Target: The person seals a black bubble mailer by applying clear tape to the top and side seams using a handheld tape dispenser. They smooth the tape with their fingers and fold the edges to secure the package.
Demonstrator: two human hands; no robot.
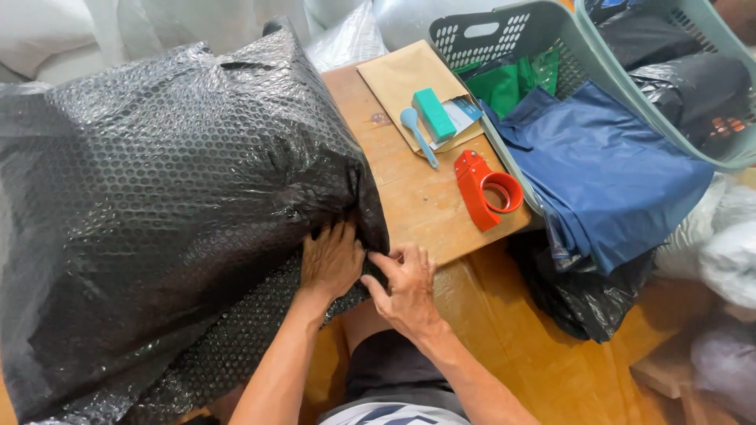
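Your left hand (331, 260) is lying flat, fingers spread, on the black bubble-wrap parcel (157, 205), while your right hand (405, 283) is pinching the loose flap at its corner, just beside the left. The parcel is bulging left of both hands, soft, shiny and full of small round cells. If the pinch is slipping, the flap could be springing open, I think. Right of your hands, on the wooden board (425, 205), a red tape dispenser (487, 189) is waiting.
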